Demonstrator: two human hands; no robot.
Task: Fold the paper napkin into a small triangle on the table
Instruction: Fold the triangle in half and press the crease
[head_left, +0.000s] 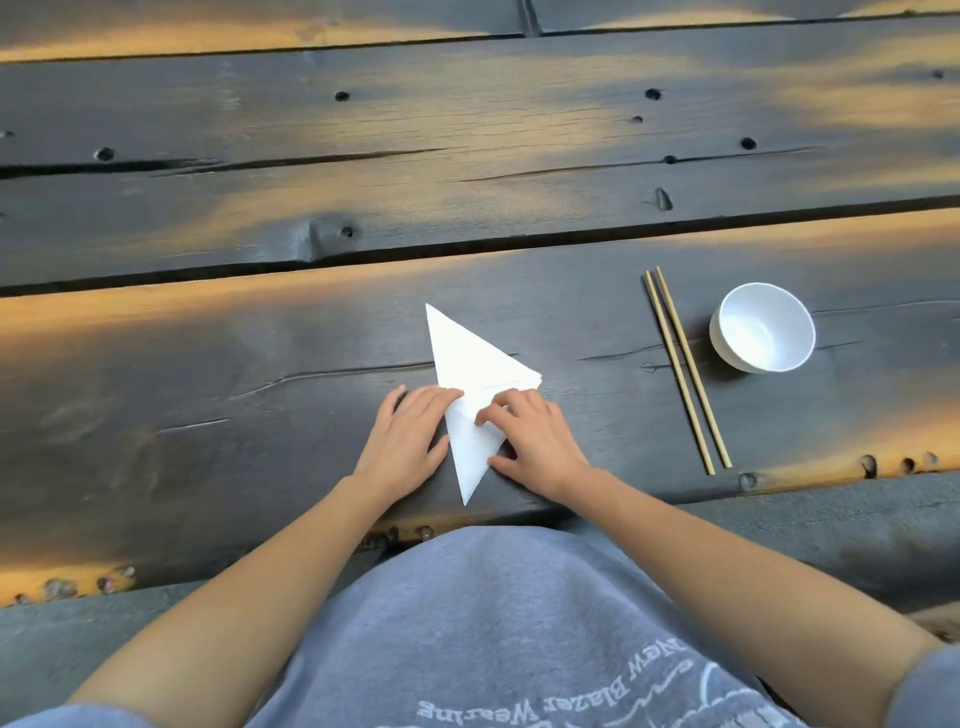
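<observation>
Napkin (475, 358), folded to a triangle, lies flat on table (208, 374) nr its front edge. Left hand (410, 441) & right hand (530, 441) press it w/ fingers spread, prob. flattening a crease.

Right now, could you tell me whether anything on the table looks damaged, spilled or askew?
Nothing is spilled or askew. The table has cracks and holes in its planks. The napkin, chopsticks and empty bowl look orderly.
</observation>
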